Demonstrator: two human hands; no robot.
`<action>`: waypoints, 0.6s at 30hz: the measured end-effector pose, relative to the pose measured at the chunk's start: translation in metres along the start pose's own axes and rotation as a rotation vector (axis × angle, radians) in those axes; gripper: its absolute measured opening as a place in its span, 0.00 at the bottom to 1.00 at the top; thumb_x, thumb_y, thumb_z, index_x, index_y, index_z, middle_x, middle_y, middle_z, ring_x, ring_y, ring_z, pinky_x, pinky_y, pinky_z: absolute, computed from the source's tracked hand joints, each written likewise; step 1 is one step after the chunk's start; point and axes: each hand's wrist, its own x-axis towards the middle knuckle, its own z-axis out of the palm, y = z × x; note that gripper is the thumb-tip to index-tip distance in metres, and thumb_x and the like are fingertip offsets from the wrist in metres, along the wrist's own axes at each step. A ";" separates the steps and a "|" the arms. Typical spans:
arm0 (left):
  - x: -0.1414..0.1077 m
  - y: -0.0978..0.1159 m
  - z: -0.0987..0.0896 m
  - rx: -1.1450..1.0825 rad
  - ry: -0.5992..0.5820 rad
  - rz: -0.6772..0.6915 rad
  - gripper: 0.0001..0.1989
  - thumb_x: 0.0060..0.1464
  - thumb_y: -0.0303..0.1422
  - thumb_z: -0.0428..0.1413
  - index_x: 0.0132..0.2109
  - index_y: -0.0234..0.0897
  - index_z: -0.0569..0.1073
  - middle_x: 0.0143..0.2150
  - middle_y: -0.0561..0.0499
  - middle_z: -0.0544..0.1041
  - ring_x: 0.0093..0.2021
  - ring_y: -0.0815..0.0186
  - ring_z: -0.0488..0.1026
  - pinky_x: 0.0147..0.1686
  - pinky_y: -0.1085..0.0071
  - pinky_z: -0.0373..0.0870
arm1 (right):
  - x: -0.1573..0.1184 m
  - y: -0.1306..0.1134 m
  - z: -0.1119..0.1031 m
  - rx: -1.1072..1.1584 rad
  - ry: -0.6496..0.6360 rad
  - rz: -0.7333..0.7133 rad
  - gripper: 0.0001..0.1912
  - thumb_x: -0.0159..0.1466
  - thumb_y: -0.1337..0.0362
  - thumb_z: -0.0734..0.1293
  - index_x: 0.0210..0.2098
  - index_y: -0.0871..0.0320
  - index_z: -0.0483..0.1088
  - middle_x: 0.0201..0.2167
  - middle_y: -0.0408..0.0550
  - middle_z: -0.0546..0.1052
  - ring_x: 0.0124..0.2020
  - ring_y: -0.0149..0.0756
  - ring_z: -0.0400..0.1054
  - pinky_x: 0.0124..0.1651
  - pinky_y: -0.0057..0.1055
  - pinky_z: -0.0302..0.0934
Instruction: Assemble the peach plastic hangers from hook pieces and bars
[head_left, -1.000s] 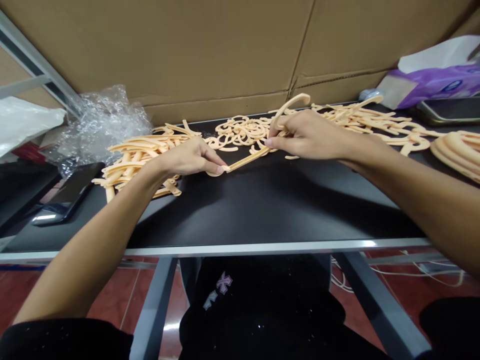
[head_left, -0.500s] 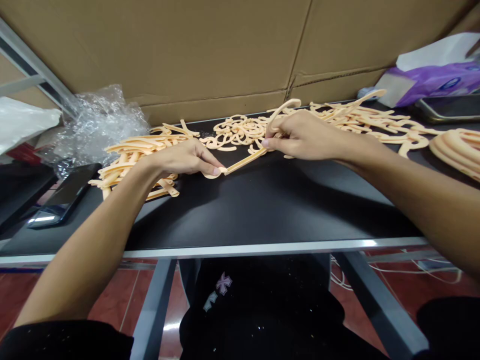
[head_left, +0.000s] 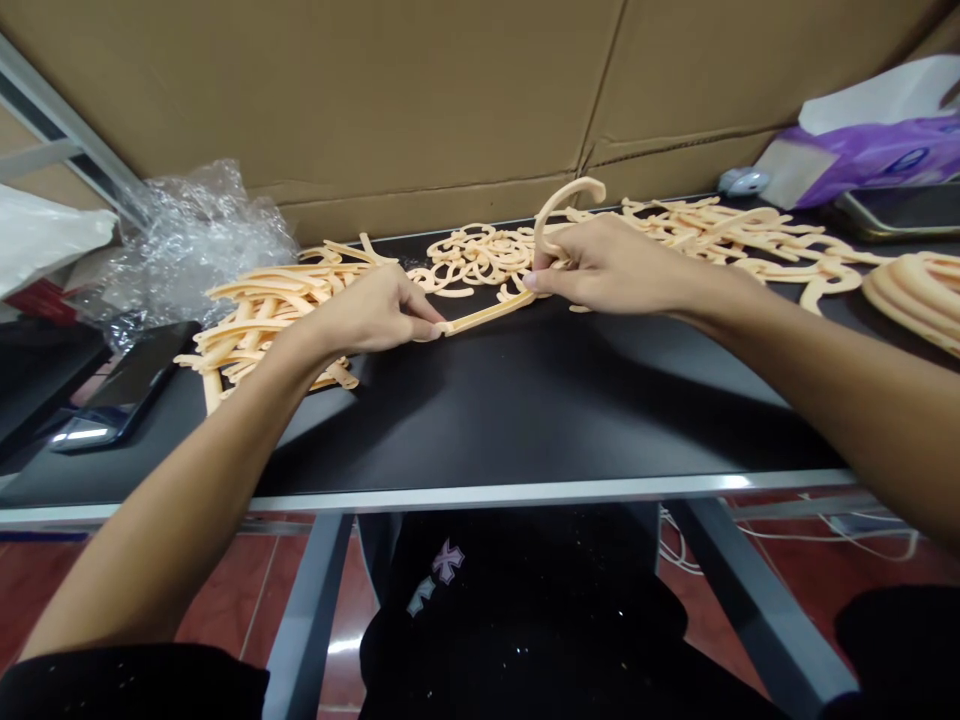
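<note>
My right hand (head_left: 604,262) is closed round a peach-coloured plastic hanger part. Its curved hook (head_left: 570,192) stands up above the fingers, and a straight grooved arm (head_left: 487,316) slants down to the left. At the arm's far end, the thumb and fingers of my left hand (head_left: 386,312) pinch together; whatever else they hold there is hidden. Behind the left hand lies a pile of straight strips (head_left: 259,310) of the same colour. Beyond the hands is a heap of small curved pieces (head_left: 480,255).
Hook-shaped pieces (head_left: 720,235) and thick curved, stacked pieces (head_left: 919,295) lie at the right. A phone (head_left: 127,385) and crumpled clear plastic (head_left: 206,250) are on the left. A purple tissue pack (head_left: 885,160) sits back right, before a cardboard wall (head_left: 420,100). The black table (head_left: 480,420) has a metal front edge.
The small curved piece that showed at my left fingertips is now mostly hidden. My left fingers have closed onto the arm's end, and the hook stands more upright.
</note>
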 end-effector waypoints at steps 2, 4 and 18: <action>-0.001 0.003 0.001 0.010 0.006 0.013 0.13 0.52 0.38 0.62 0.41 0.39 0.87 0.36 0.50 0.85 0.34 0.63 0.76 0.39 0.69 0.68 | 0.000 -0.002 0.000 0.006 -0.011 0.032 0.09 0.64 0.61 0.68 0.28 0.55 0.68 0.23 0.43 0.69 0.28 0.36 0.63 0.34 0.35 0.53; -0.002 0.006 0.003 0.038 0.017 0.039 0.11 0.53 0.37 0.61 0.39 0.38 0.87 0.33 0.51 0.84 0.33 0.64 0.75 0.38 0.68 0.67 | 0.000 -0.005 -0.001 -0.006 -0.010 0.053 0.10 0.64 0.62 0.68 0.27 0.55 0.68 0.22 0.43 0.68 0.27 0.36 0.62 0.34 0.36 0.53; -0.006 0.011 0.011 0.148 0.181 0.141 0.12 0.56 0.33 0.57 0.36 0.37 0.86 0.31 0.49 0.80 0.30 0.66 0.72 0.37 0.66 0.66 | -0.001 -0.012 -0.005 -0.009 0.146 0.135 0.08 0.64 0.59 0.68 0.35 0.56 0.77 0.28 0.49 0.75 0.33 0.44 0.69 0.40 0.41 0.58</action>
